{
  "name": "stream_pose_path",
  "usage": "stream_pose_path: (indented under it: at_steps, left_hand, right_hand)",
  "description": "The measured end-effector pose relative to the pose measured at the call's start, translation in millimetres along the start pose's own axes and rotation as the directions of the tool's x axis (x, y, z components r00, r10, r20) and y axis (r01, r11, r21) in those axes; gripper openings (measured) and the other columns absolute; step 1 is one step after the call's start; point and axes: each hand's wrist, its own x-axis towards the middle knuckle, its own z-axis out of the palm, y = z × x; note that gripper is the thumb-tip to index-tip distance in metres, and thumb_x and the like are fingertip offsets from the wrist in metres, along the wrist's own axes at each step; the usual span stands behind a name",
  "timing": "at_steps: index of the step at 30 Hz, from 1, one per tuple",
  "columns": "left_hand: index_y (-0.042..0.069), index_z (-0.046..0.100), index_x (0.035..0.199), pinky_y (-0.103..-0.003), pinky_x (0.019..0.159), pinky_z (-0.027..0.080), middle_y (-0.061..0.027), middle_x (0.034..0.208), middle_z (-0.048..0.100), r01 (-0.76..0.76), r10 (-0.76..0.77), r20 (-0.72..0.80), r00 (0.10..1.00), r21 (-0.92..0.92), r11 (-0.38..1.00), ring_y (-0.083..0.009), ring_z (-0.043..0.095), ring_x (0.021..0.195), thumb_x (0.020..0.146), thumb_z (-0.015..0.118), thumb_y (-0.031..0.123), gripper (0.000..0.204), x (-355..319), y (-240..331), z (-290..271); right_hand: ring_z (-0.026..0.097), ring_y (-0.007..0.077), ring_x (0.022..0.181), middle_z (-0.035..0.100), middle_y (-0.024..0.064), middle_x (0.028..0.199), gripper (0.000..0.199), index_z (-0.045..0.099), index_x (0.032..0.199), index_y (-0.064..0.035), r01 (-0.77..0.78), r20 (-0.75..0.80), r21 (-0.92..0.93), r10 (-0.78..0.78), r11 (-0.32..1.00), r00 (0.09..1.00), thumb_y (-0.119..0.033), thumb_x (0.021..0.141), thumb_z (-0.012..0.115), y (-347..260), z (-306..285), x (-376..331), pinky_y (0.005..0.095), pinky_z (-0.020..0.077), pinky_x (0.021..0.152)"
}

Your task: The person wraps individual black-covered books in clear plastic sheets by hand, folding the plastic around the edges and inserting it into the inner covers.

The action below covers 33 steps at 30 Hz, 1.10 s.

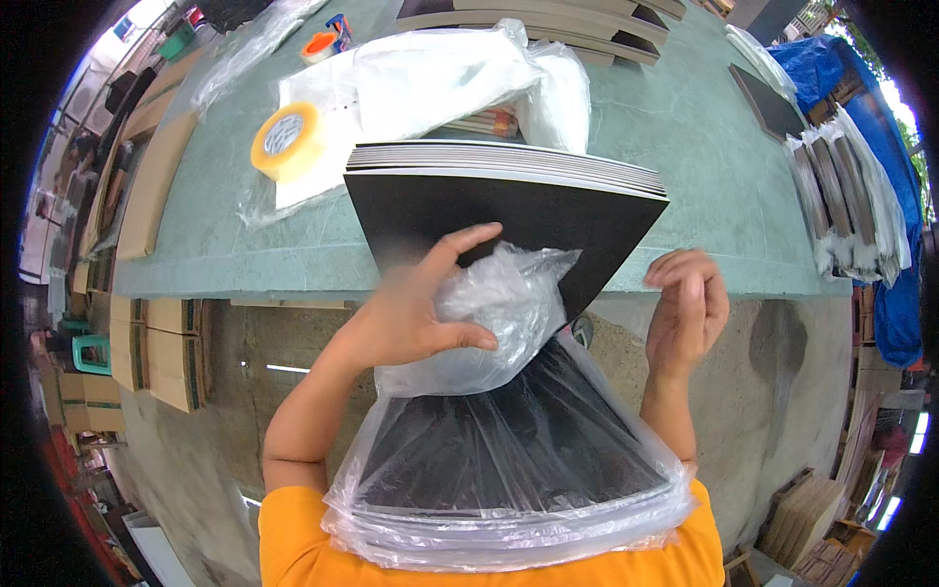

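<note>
Two hands work a stiff, heavy-looking stack of black boards point(509, 210) half inside a thin, slippery plastic bag point(504, 303). Left hand point(416, 313) pinches bunched bag; right hand point(688, 311) loosely curled at stack's edge, holding nothing. Best gripped by board edges.

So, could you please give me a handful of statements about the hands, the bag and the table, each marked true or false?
1. The left hand grips bunched clear plastic bag. True.
2. The stack of black sheets is fully inside the bag. False: its far end sticks out, resting on the green table.
3. A roll of yellowish tape lies on the table. True.
4. The right hand holds the tape roll. False: it is at the table edge beside the stack, holding nothing visible.
5. The person wears a blue shirt. False: it is an orange shirt.
</note>
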Motion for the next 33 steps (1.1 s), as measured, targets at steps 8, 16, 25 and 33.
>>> stream_pose_path:
  at_steps: [8, 16, 25, 33]
  left_hand:
    - [0.009, 0.029, 0.129, -0.021, 0.056, 0.037, -0.0022, 0.07, 0.052, 0.125, -0.141, -0.091, 0.986, -0.164, 0.979, -0.0078, 0.048, 0.063, 0.062, 0.073, 0.011, 0.079, 3.4, 2.2, 12.7]
    - [0.008, 0.04, 0.123, -0.022, 0.057, 0.04, -0.0057, 0.075, 0.053, 0.024, -0.023, -0.071, 0.997, 0.004, 1.0, -0.0112, 0.049, 0.06, 0.066, 0.07, 0.01, 0.064, 0.0, 8.4, 19.9]
    - [0.0, 0.053, 0.072, -0.032, 0.052, 0.04, -0.0107, 0.061, 0.052, -0.198, 0.199, 0.019, 0.98, -0.028, 0.98, -0.0216, 0.053, 0.056, 0.075, 0.061, 0.025, 0.026, 7.3, 10.6, 49.4]
    - [0.002, 0.051, 0.071, -0.02, 0.049, 0.033, -0.0012, 0.063, 0.049, 0.3, -0.144, -0.934, 0.328, -0.041, 0.953, -0.0069, 0.04, 0.055, 0.075, 0.048, 0.002, 0.005, -86.3, -57.1, -76.4]
  right_hand:
    - [0.054, 0.0203, 0.063, 0.055, 0.0101, 0.072, 0.029, 0.059, 0.082, 0.0007, -0.189, 0.606, -0.458, 0.461, 0.868, 0.648, -0.021, 0.067, 0.07, -20.7, 29.1, -15.6, 0.0282, 0.0428, 0.057]
    - [0.047, 0.0072, 0.054, 0.056, 0.004, 0.062, 0.017, 0.059, 0.07, 0.0017, -0.394, 0.427, -0.218, 0.45, 0.893, 0.784, -0.013, 0.071, 0.067, -2.2, 23.3, -15.3, 0.023, 0.0373, 0.048]
    - [0.05, 0.0052, 0.057, 0.054, -0.0012, 0.062, 0.017, 0.053, 0.066, -0.0058, -0.741, 0.55, 0.314, 0.522, 0.594, 0.652, -0.012, 0.07, 0.068, 18.1, 27.9, -15.7, 0.0193, 0.0398, 0.051]
    - [0.058, 0.0131, 0.063, 0.06, 0.0068, 0.07, 0.017, 0.058, 0.081, 0.0004, -0.781, 0.4, 0.254, 0.674, 0.57, 0.622, -0.014, 0.074, 0.064, 33.7, -33.1, -29.3, 0.0243, 0.047, 0.056]
